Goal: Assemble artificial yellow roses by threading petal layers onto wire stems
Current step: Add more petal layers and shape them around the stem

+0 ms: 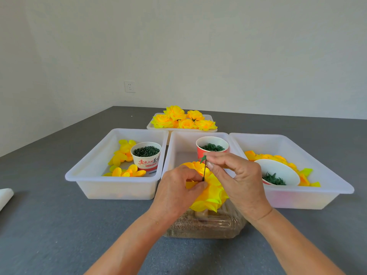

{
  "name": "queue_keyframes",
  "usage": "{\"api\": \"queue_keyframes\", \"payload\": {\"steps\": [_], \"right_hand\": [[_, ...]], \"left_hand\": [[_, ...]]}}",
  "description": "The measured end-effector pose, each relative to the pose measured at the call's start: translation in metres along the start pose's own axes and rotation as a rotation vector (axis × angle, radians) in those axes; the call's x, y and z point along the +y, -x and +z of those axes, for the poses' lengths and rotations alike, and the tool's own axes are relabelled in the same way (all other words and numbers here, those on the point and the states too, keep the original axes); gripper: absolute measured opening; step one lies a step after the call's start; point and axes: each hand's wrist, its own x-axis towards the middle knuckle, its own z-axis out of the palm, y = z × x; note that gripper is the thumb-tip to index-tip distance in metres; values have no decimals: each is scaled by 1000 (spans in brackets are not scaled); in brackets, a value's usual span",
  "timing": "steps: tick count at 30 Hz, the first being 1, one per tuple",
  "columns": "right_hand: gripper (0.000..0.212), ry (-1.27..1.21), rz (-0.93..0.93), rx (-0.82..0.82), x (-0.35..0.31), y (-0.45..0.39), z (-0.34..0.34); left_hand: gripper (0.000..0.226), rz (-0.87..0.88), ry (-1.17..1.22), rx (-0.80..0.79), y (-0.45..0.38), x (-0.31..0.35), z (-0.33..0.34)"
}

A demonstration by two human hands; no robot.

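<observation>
Head view, person seated at grey table (59, 225). L hand (176, 193) is gripping the stacked yellow petal layers (210, 193) of a part-built rose, thumb and fingers curled around the near edge. R hand (234, 175) is pinching the upper end of a thin dark green wire stem (204, 169) w/ thumb and forefinger; a small green calyx piece (203, 158) is sitting at the top of the stem, just beside the fingertips. Stem is standing roughly upright, its lower end meeting the petals by the L thumb. Rose is hovering above a clear plastic container (208, 225) w/ brownish contents, in front of the middle tub (178, 147).

Three white tubs are sitting side by side. Left tub (89, 175): loose yellow petals (123, 153) plus a white paper cup (146, 155) of dark green parts. Middle tub: red cup (211, 147) of green rings. Right tub (317, 171): petals and a tilted white cup (278, 171) w/ green calyx pieces. Behind them, a shallow white tray (210, 129) is holding finished yellow roses (182, 118). Wall socket (129, 86) at back.
</observation>
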Motion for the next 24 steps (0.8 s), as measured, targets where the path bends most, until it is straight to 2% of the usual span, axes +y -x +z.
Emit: {"api": "queue_keyframes", "payload": {"steps": [6,13,17,22,24], "right_hand": [[25,-166,260,9,4,0,2],[32,-345,329,18,3,-5,4],[37,-234,227,2,3,-6,4],[13,137,-240,-90,3,-11,-7],[10,244,-337,-138,3,-14,-10]], "left_hand": [[3,1,8,-5,0,0,0],[5,2,14,-5,0,0,0],[4,2,9,-1,0,-1,0],[4,6,3,-2,0,0,0],[4,0,5,-6,0,-1,0]]}}
